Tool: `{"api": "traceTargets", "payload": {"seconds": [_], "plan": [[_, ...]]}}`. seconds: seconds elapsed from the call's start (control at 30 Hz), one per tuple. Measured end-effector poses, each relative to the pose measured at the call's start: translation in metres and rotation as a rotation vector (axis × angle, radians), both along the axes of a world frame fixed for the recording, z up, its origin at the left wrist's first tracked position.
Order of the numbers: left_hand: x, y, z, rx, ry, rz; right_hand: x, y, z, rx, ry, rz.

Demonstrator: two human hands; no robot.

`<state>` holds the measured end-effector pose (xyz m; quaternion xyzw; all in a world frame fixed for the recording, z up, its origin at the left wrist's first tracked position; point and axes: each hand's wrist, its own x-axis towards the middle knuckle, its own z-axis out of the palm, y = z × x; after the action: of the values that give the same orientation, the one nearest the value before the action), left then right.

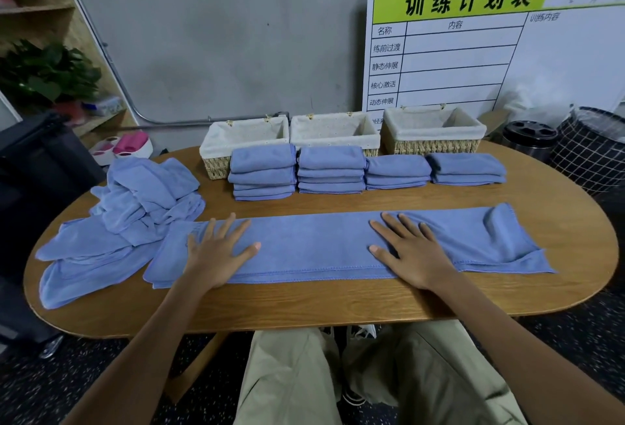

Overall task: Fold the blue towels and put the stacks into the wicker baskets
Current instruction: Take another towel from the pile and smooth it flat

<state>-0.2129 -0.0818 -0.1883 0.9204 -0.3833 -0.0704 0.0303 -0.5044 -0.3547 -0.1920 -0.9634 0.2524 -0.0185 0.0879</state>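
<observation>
A long blue towel (314, 245), folded lengthwise, lies across the front of the oval wooden table (304, 306). My left hand (216, 252) presses flat on its left part, and my right hand (411, 252) lies flat with spread fingers on its right part. The towel's right end is rumpled. Behind it stand several stacks of folded blue towels (263, 172), (331, 169), (397, 172), (468, 169). Three lined wicker baskets (216, 150), (333, 132), (434, 145) sit empty along the back edge. A heap of unfolded blue towels (135, 201) lies at the left.
A white schedule board (490, 45) leans on the wall behind the baskets. A black bin (529, 138) and a checked hamper (588, 150) stand at the right. At the left are a shelf with a plant (47, 72) and a dark case (37, 160).
</observation>
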Motion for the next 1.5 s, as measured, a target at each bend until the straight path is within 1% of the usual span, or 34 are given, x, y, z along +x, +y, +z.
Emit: {"api": "traceTargets", "payload": {"seconds": [0.17,0.2,0.23,0.27,0.3,0.33,0.37,0.4,0.43,0.47,0.57,0.63,0.7,0.8,0.87,0.93,1.03,1.17,1.37,1.5], "plan": [[0.000,0.002,0.000,0.015,-0.005,0.037,-0.019,-0.011,0.001,0.027,-0.021,0.020],[-0.001,0.002,0.000,-0.013,-0.037,0.047,-0.029,-0.017,0.000,0.026,-0.043,0.027],[-0.004,0.001,0.000,-0.081,-0.112,0.028,-0.042,-0.024,-0.001,0.029,-0.087,0.033],[-0.008,0.000,0.000,-0.198,-0.199,-0.032,-0.054,-0.030,-0.002,0.042,-0.160,0.040],[-0.016,-0.006,0.001,-0.345,-0.258,-0.139,-0.064,-0.034,-0.003,0.062,-0.260,0.057],[-0.026,-0.014,0.001,-0.491,-0.256,-0.278,-0.071,-0.038,-0.003,0.091,-0.360,0.085],[-0.040,-0.026,0.003,-0.582,-0.169,-0.419,-0.074,-0.039,-0.003,0.115,-0.444,0.129],[-0.055,-0.038,0.004,-0.597,-0.053,-0.542,-0.072,-0.039,-0.002,0.127,-0.500,0.181],[-0.070,-0.049,0.004,-0.568,0.036,-0.629,-0.068,-0.038,-0.001,0.133,-0.532,0.232],[-0.080,-0.059,0.001,-0.553,0.093,-0.670,-0.062,-0.036,-0.001,0.141,-0.547,0.271],[-0.086,-0.063,-0.006,-0.626,0.143,-0.642,-0.046,-0.030,-0.006,0.136,-0.564,0.334],[-0.082,-0.056,-0.009,-0.666,0.111,-0.642,-0.040,-0.028,-0.008,0.086,-0.572,0.361],[-0.079,-0.053,-0.008,-0.658,0.031,-0.673,-0.038,-0.029,-0.010,0.009,-0.574,0.402],[-0.075,-0.052,-0.006,-0.599,-0.189,-0.770,-0.037,-0.029,-0.010,-0.180,-0.572,0.477],[-0.074,-0.054,-0.005,-0.551,-0.275,-0.815,-0.037,-0.028,-0.007,-0.262,-0.552,0.523],[-0.077,-0.056,-0.004,-0.511,-0.322,-0.812,-0.036,-0.029,-0.003,-0.314,-0.512,0.561],[-0.084,-0.058,0.000,-0.559,-0.322,-0.735,-0.036,-0.030,0.001,-0.372,-0.484,0.592],[-0.092,-0.056,0.007,-0.632,-0.315,-0.667,-0.036,-0.025,0.002,-0.399,-0.536,0.607],[-0.092,-0.050,-0.003,-0.624,-0.185,-0.652,-0.031,-0.022,0.000,-0.426,-0.552,0.612],[-0.093,-0.047,0.002,-0.624,-0.226,-0.685,-0.037,-0.018,0.000,-0.408,-0.628,0.574]]}}
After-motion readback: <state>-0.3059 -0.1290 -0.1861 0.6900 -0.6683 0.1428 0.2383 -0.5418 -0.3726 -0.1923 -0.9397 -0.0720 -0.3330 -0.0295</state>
